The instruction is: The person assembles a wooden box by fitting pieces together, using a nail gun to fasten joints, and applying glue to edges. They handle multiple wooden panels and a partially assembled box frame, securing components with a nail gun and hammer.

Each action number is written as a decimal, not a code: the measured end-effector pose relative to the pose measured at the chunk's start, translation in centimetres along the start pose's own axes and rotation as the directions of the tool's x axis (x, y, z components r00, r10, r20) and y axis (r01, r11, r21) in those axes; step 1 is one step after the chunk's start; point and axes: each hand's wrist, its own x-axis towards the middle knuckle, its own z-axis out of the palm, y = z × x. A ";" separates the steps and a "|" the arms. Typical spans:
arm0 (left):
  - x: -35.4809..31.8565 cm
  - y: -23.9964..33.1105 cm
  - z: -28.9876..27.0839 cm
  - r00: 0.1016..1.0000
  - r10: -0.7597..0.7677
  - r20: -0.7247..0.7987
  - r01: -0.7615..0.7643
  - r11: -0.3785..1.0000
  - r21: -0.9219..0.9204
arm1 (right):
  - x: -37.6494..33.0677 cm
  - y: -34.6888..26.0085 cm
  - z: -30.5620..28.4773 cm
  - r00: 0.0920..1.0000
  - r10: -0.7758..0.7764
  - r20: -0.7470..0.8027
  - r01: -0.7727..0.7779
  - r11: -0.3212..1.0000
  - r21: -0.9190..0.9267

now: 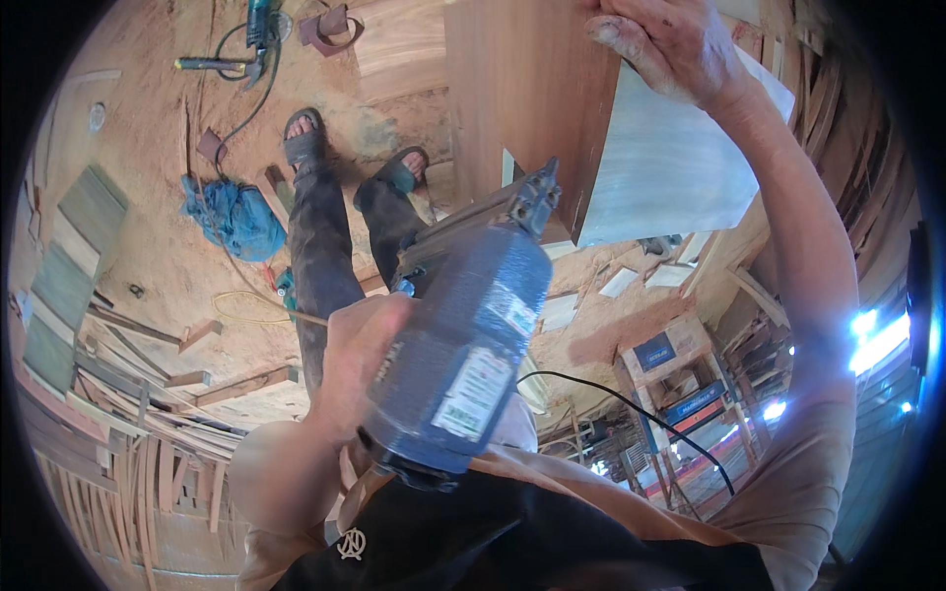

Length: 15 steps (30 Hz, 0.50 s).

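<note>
My left hand point(360, 345) is wrapped round the grip of a dark blue nail gun point(458, 345), which is held in front of my body. Its metal nose point(537, 197) points up and away, close to the lower edge of a brown wooden panel point(522, 89). The gun's body hides part of that hand. Farther off, my right hand point(675, 49) grips the panel's upper edge, with the thumb on the near face; some fingers are cut off by the picture's rim. A pale, smooth board point(670, 158) meets the brown panel at its right side.
A blue plastic bag point(236, 219) and a hammer point(222, 66) lie on the dusty floor at the left. Wood strips point(148, 473) are heaped at the lower left. A black hose point(631, 399) runs past a small stand point(665, 360). My sandalled feet are near the panel.
</note>
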 end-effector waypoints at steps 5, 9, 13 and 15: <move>-0.6 1.9 2.1 0.975 0.218 0.033 -0.218 0.930 0.297 | 0.5 -0.6 -0.7 0.997 -0.072 0.009 0.073 0.997 -0.037; -1.0 3.3 2.7 0.986 0.164 0.013 -0.161 0.948 0.276 | 0.6 -1.3 -1.3 0.991 0.005 0.132 0.017 0.986 -0.166; -1.3 4.9 3.4 0.991 0.130 0.025 -0.130 0.936 0.328 | 0.7 -1.5 -0.8 0.998 -0.054 -0.032 0.050 0.993 -0.102; -1.4 6.2 4.0 0.987 0.163 0.006 -0.146 0.869 0.473 | 0.6 -1.3 -0.3 0.990 -0.072 -0.118 0.062 0.994 -0.090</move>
